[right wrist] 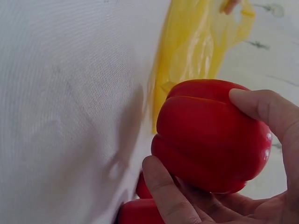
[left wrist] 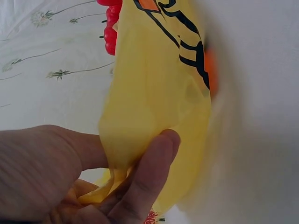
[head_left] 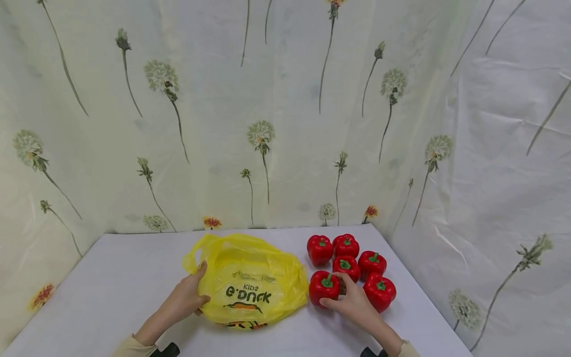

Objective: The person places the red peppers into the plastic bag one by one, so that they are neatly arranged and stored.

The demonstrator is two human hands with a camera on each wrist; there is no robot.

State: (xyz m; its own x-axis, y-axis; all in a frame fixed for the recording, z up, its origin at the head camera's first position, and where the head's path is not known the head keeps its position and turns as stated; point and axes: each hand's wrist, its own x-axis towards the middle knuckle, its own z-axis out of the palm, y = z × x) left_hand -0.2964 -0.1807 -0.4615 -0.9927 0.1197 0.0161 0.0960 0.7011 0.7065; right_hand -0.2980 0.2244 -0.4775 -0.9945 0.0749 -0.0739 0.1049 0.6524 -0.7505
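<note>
A yellow plastic bag (head_left: 250, 282) with black lettering lies on the white table, its handle loop towards the left. My left hand (head_left: 185, 295) pinches the bag's left edge; in the left wrist view the thumb and fingers (left wrist: 152, 175) fold over the thin plastic. My right hand (head_left: 352, 302) grips a red bell pepper (head_left: 323, 288) beside the bag's right end. In the right wrist view, thumb and fingers wrap around that pepper (right wrist: 210, 135), which seems raised off the tabletop. Several more red bell peppers (head_left: 346, 267) are grouped behind and to the right of this hand.
The white table (head_left: 134, 267) reaches back to a pale curtain (head_left: 290, 124) printed with dandelions, which also runs along both sides. One pepper (head_left: 379, 292) stands close to the right forearm, near the table's right edge.
</note>
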